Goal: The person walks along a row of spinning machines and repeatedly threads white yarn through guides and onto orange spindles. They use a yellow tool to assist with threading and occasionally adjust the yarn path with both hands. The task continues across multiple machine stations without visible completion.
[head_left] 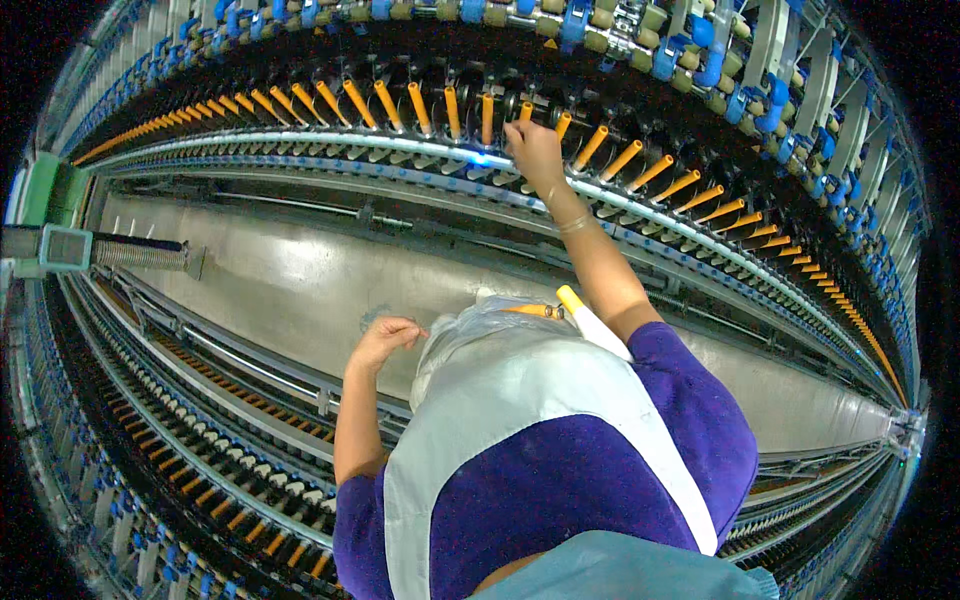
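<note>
My right hand reaches out to a long row of slim orange bobbins on a spinning machine. Its fingers are curled closed beside an orange bobbin, whose top pokes up behind them. Whether they grip the bobbin or a fine thread cannot be made out. Bent in front of my apron, my left hand has its fingers drawn together; anything in them is too small to see. At my waist a clear plastic bag shows an orange tube, and next to it sticks out a white, yellow-tipped tube.
A bright metal rail runs below the bobbins, with a small blue light. Another machine row stands behind me on the left. Between them lies a grey floor. A green unit with a ribbed hose juts in at far left.
</note>
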`<state>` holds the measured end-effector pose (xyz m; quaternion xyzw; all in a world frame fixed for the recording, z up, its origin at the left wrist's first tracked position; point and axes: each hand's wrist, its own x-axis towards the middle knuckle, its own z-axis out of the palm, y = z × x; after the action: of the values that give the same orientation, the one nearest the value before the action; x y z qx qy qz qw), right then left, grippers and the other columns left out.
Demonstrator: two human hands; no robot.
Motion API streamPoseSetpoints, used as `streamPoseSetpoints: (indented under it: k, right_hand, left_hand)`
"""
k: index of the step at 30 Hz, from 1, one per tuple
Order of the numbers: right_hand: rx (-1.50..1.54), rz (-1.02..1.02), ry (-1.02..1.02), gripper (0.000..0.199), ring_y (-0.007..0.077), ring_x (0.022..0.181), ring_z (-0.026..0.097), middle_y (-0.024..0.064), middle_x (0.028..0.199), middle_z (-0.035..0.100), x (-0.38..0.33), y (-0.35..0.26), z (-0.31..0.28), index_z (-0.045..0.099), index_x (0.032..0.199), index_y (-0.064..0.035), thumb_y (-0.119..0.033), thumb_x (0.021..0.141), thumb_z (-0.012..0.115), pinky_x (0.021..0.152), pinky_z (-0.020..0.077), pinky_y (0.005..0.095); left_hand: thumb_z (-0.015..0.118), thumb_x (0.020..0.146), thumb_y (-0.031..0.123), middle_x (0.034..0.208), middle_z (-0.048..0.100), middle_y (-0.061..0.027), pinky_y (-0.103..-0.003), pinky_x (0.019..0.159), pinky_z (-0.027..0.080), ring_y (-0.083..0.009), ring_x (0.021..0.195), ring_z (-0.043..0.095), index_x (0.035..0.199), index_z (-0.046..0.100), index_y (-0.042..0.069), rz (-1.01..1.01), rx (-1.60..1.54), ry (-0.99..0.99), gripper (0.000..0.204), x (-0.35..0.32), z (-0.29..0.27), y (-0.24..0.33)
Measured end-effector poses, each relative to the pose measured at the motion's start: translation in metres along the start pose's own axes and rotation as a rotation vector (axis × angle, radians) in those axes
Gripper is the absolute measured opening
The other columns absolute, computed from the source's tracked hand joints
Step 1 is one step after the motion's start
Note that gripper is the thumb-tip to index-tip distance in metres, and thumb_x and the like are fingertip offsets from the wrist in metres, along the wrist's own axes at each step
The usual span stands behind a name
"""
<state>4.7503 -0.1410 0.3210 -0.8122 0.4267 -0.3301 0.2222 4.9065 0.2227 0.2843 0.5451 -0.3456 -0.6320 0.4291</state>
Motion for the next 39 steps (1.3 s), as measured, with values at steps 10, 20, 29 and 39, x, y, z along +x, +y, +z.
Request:
streamPoseSetpoints:
  k: [10,20,29,39]
  right_hand:
    - [-0.447,-0.226,0.144,0.013,0.0286,0.064,0.066,0.0107,0.064,0.064,0.050,0.027,0.054,0.063,0.065,-0.0104,-0.020,0.073,0.060,0.056,0.0532,0.0403]
    - [-0.101,-0.083,-0.380,0.033,0.0277,0.056,0.061,0.0126,0.062,0.062,-0.006,-0.061,0.191,0.065,0.079,-0.0019,-0.030,0.089,0.051,0.059,0.0491,0.0381]
    - [-0.428,-0.195,0.174,0.016,0.0327,0.052,0.059,0.0150,0.056,0.057,0.112,-0.121,0.269,0.060,0.072,-0.0079,-0.020,0.081,0.055,0.050,0.0488,0.0439]
    - [-0.699,0.677,-1.388,0.063,0.0300,0.123,0.038,0.0181,0.128,0.045,-0.144,-0.069,0.117,0.042,0.126,-0.0072,-0.025,0.072,0.068,0.094,0.0412,0.0390]
  left_hand:
    - [0.062,0.085,0.030,0.059,0.046,0.0037,-0.023,0.055,0.031,-0.0078,0.058,0.039,0.087,0.067,0.002,-0.173,-0.076,-0.014,0.029,0.103,-0.092,-0.012]
    - [0.059,0.087,0.031,0.059,0.042,0.0056,-0.023,0.059,0.031,-0.0086,0.058,0.038,0.081,0.066,0.005,-0.116,-0.101,-0.221,0.028,0.163,-0.247,0.016]
    - [0.060,0.086,0.028,0.056,0.037,0.0077,-0.022,0.052,0.023,-0.0038,0.054,0.029,0.080,0.066,0.006,-0.165,-0.100,-0.055,0.024,0.165,-0.305,0.061]
    - [0.061,0.084,0.028,0.071,0.061,0.0019,-0.023,0.057,0.036,-0.0087,0.061,0.047,0.087,0.070,0.005,-0.060,0.191,-0.046,0.024,0.188,-0.314,0.064]
